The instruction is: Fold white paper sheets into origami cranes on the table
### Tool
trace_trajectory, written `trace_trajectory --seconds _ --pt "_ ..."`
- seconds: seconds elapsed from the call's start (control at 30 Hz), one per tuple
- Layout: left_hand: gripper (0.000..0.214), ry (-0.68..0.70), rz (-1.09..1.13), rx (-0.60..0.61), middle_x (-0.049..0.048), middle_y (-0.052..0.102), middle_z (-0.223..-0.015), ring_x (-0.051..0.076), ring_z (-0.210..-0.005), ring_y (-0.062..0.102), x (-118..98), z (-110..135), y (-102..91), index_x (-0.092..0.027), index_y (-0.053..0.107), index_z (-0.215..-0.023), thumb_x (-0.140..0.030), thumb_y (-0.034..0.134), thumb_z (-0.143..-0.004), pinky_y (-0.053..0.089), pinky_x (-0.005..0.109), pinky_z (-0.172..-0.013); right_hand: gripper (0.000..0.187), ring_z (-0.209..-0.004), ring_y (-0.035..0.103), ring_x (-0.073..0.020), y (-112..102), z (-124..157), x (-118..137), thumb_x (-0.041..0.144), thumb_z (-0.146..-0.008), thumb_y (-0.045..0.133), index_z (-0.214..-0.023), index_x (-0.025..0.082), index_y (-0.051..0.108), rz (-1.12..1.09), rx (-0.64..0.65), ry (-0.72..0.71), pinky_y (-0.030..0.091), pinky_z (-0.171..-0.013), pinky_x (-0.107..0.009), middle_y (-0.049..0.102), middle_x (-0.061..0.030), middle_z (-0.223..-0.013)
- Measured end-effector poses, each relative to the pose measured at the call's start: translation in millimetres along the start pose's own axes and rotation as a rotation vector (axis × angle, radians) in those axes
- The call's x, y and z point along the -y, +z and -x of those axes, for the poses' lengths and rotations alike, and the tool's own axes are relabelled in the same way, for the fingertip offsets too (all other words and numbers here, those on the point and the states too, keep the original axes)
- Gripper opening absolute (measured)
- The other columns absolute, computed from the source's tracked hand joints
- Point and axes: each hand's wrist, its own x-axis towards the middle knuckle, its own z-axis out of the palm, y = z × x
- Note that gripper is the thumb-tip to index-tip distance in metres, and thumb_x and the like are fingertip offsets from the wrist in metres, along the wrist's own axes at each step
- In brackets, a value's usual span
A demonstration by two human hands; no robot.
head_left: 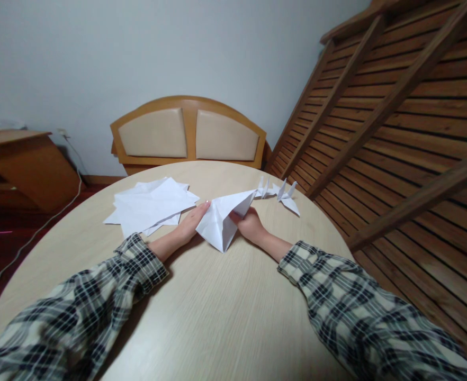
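Observation:
Between my hands a partly folded sheet of white paper (pixel 217 219) is held just over the table, one flap lifted and one corner pointing toward me. My left hand (pixel 194 219) grips its left edge, thumb on top. On the other side my right hand (pixel 250 225) has hold of the right part, its fingertips hidden behind and inside the raised flap. Left of my hands lies a loose stack of white paper sheets (pixel 154 203). Two folded paper cranes stand beyond my right hand: one crane (pixel 287 197) nearer, the other crane (pixel 263 189) just left of it.
The round pale wooden table (pixel 217 317) fills the foreground. A padded headboard (pixel 225 135) stands behind it against the wall. Slatted wooden panelling (pixel 408 132) leans along the right side. At left are a wooden desk (pixel 23 169) and a white cable (pixel 46 225) on the floor.

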Motion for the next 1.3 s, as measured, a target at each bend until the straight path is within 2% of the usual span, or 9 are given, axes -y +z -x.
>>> trace_trajectory --seconds 0.13,0.27,0.33,0.43,0.53,0.67,0.77,0.97,1.3 --pt "0.046 -0.059 0.053 0.051 0.0106 0.072 -0.088 0.024 -0.084 0.062 3 -3 -0.4 -0.018 0.068 -0.087 -0.060 0.050 -0.086 0.049 0.033 -0.073 0.031 -0.088 0.071 -0.0269 -3 1 5 0.042 -0.087 0.057 -0.101 0.018 0.071 0.078 0.013 -0.090 0.057 -0.077 -0.041 0.075 -0.0108 -0.100" --pt "0.041 -0.068 -0.016 -0.035 0.0106 0.072 -0.086 0.022 -0.079 0.060 7 -11 -4.8 -0.018 0.067 -0.081 -0.056 0.054 -0.084 0.048 0.032 -0.073 0.034 -0.104 0.068 -0.0225 -7 2 13 0.031 -0.091 0.052 -0.122 0.024 0.065 0.124 0.133 -0.245 0.054 -0.089 -0.038 0.069 -0.0059 -0.124" --pt "0.037 -0.075 -0.019 -0.108 0.0103 0.072 -0.086 0.020 -0.074 0.059 5 -13 -5.8 -0.018 0.065 -0.076 -0.053 0.056 -0.082 0.047 0.031 -0.072 0.038 -0.108 0.067 -0.0210 -9 3 16 0.022 -0.089 0.052 -0.126 0.026 0.064 0.210 0.179 -0.323 0.052 -0.091 -0.036 0.067 -0.0036 -0.126" --pt "0.043 -0.199 -0.011 -0.098 0.0099 0.068 -0.071 0.018 -0.059 0.054 -2 -12 -4.4 -0.018 0.061 -0.066 -0.056 0.053 -0.082 0.043 0.031 -0.058 0.045 -0.100 0.069 -0.0198 -10 4 17 0.014 -0.083 0.056 -0.126 0.027 0.064 0.341 0.233 -0.385 0.051 -0.087 -0.035 0.070 -0.0029 -0.121" --pt "0.042 -0.248 -0.086 -0.067 0.0064 0.060 -0.058 0.015 -0.049 0.047 -12 -7 -1.8 -0.018 0.057 -0.058 -0.052 0.056 -0.081 0.035 0.030 -0.048 0.045 -0.091 0.070 -0.0179 -9 5 16 0.011 -0.083 0.057 -0.123 0.029 0.066 0.382 0.242 -0.400 0.050 -0.085 -0.034 0.071 -0.0018 -0.118" --pt "0.037 -0.233 -0.030 -0.054 0.0045 0.056 -0.053 0.014 -0.046 0.045 -17 -5 -0.4 -0.019 0.053 -0.055 -0.045 0.056 -0.081 0.034 0.029 -0.047 0.044 -0.091 0.070 -0.0180 -8 5 14 0.012 -0.083 0.059 -0.122 0.032 0.067 0.364 0.248 -0.384 0.049 -0.085 -0.034 0.071 -0.0005 -0.118" --pt "0.032 -0.215 0.056 -0.027 0.0038 0.055 -0.053 0.014 -0.046 0.045 -13 -9 -1.9 -0.019 0.054 -0.057 -0.041 0.058 -0.080 0.033 0.029 -0.047 0.044 -0.093 0.070 -0.0186 -9 5 13 0.013 -0.084 0.059 -0.122 0.033 0.067 0.360 0.249 -0.381 0.049 -0.084 -0.034 0.071 0.0001 -0.118" --pt "0.025 -0.295 0.197 0.023 0.0049 0.060 -0.058 0.014 -0.048 0.049 1 -16 -6.6 -0.017 0.058 -0.062 -0.037 0.063 -0.077 0.034 0.028 -0.047 0.042 -0.097 0.070 -0.0192 -10 5 12 0.013 -0.083 0.060 -0.120 0.031 0.068 0.323 0.245 -0.393 0.049 -0.085 -0.035 0.071 -0.0007 -0.117" --pt "0.022 -0.270 0.181 0.046 0.0062 0.063 -0.060 0.014 -0.049 0.050 6 -18 -8.9 -0.016 0.061 -0.063 -0.033 0.063 -0.078 0.036 0.028 -0.046 0.039 -0.101 0.070 -0.0197 -10 5 13 0.011 -0.082 0.059 -0.114 0.029 0.070 0.300 0.240 -0.348 0.050 -0.087 -0.036 0.072 -0.0018 -0.116"
